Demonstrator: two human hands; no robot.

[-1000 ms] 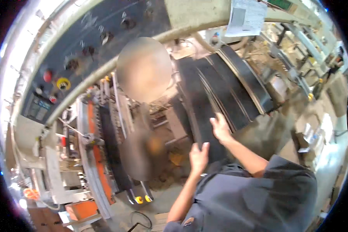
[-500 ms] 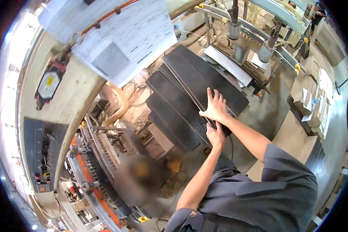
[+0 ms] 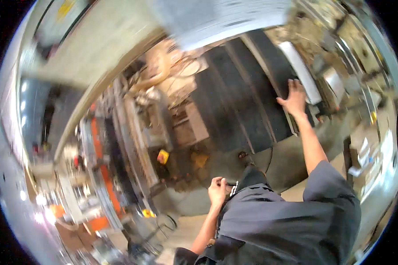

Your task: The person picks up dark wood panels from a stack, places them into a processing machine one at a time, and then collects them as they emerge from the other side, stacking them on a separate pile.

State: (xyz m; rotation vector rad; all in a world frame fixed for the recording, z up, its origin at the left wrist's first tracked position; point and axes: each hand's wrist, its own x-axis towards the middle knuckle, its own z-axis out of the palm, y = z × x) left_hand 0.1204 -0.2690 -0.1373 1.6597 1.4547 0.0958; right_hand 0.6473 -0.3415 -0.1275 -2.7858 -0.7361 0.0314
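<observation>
The right hand (image 3: 295,100), fingers spread and gripping nothing, seems to rest toward the near end of the rightmost long, flat, black board (image 3: 274,59), which runs far-left to near-right. The left hand (image 3: 217,192) is farther off, curled (around what, I cannot tell). Grey floor (image 3: 289,161) shows past the near edge.

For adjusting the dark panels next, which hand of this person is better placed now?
Probably the right hand: it is spread open over the rightmost dark panel. The left hand is curled low beside the dark shirt, away from the panels.
</observation>
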